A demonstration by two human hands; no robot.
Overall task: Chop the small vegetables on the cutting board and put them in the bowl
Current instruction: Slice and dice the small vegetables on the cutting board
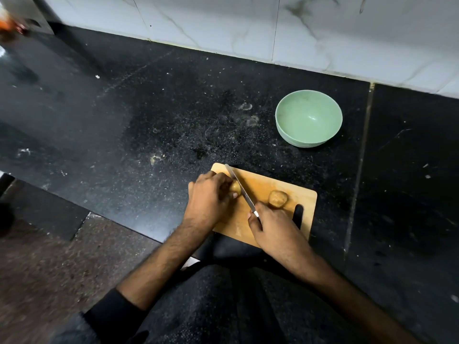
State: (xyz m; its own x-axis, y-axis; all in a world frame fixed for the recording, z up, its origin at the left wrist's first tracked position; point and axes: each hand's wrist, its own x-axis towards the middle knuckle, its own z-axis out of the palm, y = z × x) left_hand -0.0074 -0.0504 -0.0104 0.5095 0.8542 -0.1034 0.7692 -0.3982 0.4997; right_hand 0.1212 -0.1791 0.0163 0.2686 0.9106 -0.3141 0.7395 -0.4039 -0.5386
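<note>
Head view — vegetable [235, 187] under left hand [208, 198] (gripped)

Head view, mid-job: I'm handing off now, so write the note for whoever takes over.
Left hand: holds a small tan vegetable down at the far-left end of the wooden cutting board.
Right hand: grips the steel knife, blade lying against that vegetable.
Second tan vegetable: on the board by the right hand, seemingly whole.
Pale green bowl: on the black counter beyond the board, holding nothing.
Done: no cut pieces visible.
Left: chop both, move pieces to the bowl.
</note>
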